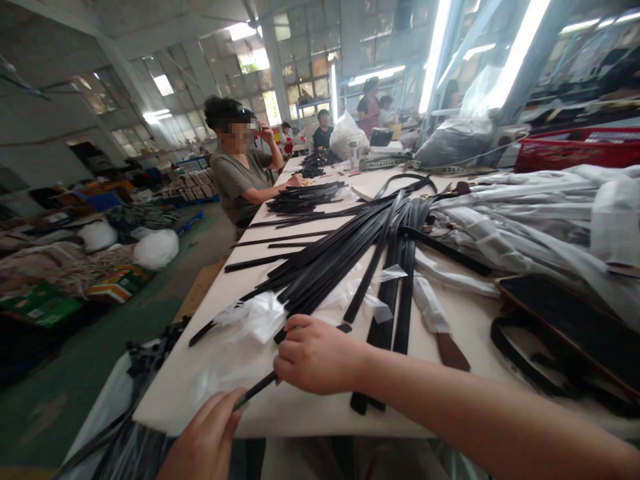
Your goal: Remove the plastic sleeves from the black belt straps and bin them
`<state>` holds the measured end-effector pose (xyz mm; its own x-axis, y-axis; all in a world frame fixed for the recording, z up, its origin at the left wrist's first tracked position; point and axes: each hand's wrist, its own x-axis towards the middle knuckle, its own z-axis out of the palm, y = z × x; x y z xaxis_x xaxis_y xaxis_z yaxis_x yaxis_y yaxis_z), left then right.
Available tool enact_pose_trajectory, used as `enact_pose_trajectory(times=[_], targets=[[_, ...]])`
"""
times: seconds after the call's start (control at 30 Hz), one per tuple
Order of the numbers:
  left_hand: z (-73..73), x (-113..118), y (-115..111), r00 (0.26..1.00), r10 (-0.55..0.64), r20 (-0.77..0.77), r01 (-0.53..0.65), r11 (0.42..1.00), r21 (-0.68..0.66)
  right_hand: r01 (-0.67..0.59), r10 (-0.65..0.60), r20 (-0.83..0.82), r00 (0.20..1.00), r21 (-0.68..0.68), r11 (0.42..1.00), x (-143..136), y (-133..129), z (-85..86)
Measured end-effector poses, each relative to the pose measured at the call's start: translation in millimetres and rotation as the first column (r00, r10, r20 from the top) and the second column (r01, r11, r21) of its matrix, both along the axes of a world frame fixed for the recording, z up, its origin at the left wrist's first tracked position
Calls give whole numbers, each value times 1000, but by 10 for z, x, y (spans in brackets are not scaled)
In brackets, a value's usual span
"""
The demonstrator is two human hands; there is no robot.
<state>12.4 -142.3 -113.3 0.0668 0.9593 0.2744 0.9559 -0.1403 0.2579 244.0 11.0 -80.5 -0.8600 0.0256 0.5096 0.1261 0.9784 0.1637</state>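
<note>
A narrow black strap [261, 388] runs between my two hands near the table's front edge. My right hand [317, 353] is closed around it, and a short dark end shows past the knuckles. Lower and to the left, my left hand [207, 433] pinches the other part between thumb and fingers. Just beyond my right hand lies a crumpled clear plastic wrapper [263, 317]. A large fanned bundle of black straps [340, 257] spreads over the table behind my hands, some straps reaching close to my right forearm.
The pale table [170, 393] stretches away from me. White-wrapped straps [520, 213] are heaped on the right, near a dark bag-like item [570, 320]. A red crate [575, 150] stands farther back. A co-worker [240, 167] is at the left edge. More black straps [135, 427] hang below left.
</note>
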Motion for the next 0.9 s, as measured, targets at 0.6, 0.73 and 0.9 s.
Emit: enact_pose_trajectory(times=[0.6,0.73,0.9], targets=[[398,820,264,977,36,209,19,966,-257,-34,73,75,994,-429,903,78,-128,-96],[350,751,211,922,39,385,71,961,-266,-157,152,-57,987,-576,802,123,-2,-175],[122,609,-294,911,192,366,-164,981,-104,-171,126,-117,985,-694,700,153,-88,-127]])
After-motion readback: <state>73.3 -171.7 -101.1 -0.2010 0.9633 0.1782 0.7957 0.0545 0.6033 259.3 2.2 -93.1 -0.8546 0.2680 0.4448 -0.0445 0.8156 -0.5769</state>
